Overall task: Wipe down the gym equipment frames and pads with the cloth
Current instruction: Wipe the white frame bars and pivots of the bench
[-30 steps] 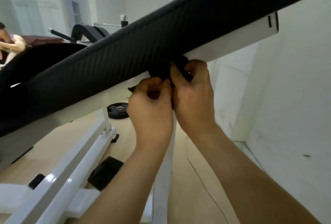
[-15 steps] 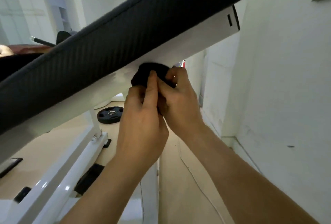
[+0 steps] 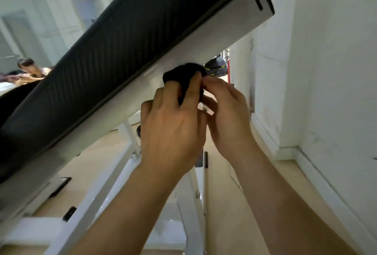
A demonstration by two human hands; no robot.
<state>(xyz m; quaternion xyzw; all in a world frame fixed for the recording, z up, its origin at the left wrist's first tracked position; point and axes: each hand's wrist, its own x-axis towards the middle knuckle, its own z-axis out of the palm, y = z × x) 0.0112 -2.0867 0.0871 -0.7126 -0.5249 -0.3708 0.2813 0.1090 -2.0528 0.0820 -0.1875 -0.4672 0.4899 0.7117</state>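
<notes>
well, going by the head view, the only one i have, the black cloth is bunched up against the lower edge of the white frame rail, just under the black pad. the left hand has its fingers curled over the cloth and the right hand pinches it from the other side, so both hands grip it. i'd put the job somewhere in the middle: the cloth is part way along this rail, with the capped upper end above it. i see no wet or wiped streak on rail or pad, so i can't tell what is already clean. the white legs below look yet to do, by my guess.
</notes>
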